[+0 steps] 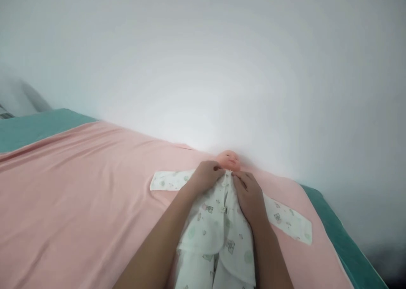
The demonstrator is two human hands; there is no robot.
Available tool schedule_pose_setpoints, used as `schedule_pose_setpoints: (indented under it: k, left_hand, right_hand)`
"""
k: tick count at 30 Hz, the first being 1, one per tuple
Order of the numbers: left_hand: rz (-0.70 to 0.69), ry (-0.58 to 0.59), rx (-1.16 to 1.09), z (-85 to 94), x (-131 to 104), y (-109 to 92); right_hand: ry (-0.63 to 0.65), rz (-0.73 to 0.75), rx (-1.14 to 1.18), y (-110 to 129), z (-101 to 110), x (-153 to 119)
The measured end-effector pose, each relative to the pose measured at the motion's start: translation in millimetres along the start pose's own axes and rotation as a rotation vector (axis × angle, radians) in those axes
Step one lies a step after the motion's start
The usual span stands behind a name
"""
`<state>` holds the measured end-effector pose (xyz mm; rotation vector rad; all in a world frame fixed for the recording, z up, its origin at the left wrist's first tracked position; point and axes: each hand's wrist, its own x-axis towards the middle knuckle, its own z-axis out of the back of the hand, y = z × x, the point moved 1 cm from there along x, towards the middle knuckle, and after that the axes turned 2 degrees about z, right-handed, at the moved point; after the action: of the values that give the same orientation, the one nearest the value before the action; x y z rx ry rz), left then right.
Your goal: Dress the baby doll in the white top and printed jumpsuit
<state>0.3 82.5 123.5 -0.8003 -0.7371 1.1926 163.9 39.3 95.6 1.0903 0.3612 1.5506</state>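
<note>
A baby doll (pixel 229 159) lies on its back, its head near the wall. It wears a white printed baby shirt (pixel 203 230), both sleeves stretched out to the sides. At the collar, my left hand (pixel 207 174) pinches the left edge of the front opening. Across from it, my right hand (pixel 249 194) grips the right edge of the collar with bent fingers. The two edges nearly meet just under the doll's chin. Lower down, the front parts slightly, and white printed pants show below the hem.
A pink sheet (pixel 79 204) with wrinkles lies under the doll. Green bedding (pixel 38 128) shows at the far left and along the right edge. A pale wall (pixel 203 69) rises directly behind the doll's head. Something blurred and grey stands at the far left.
</note>
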Motion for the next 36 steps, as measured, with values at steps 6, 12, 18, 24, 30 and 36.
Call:
schedule_pose_setpoints:
  k: [6,12,18,24,30,36]
  left_hand:
    - [-0.036,0.149,0.002,-0.1,9,-3]
    - [-0.062,-0.097,-0.135,-17.5,12,-4]
    - [-0.112,-0.090,-0.173,-26.2,2,-5]
    - [-0.085,-0.081,-0.122,-22.9,0,-2]
    - [-0.017,-0.055,-0.139,-22.7,1,0]
    - [0.017,0.028,-0.335,-21.9,1,9]
  right_hand:
    - [0.055,-0.005,-0.141,3,1,1]
    - [-0.020,-0.034,0.115,-1,-4,3]
    - [-0.127,-0.084,0.259,-1,-6,3]
    - [-0.072,-0.155,0.242,4,-6,3]
    - [0.098,-0.191,0.200,8,-4,3]
    - [0.126,-0.233,0.259,7,-1,3]
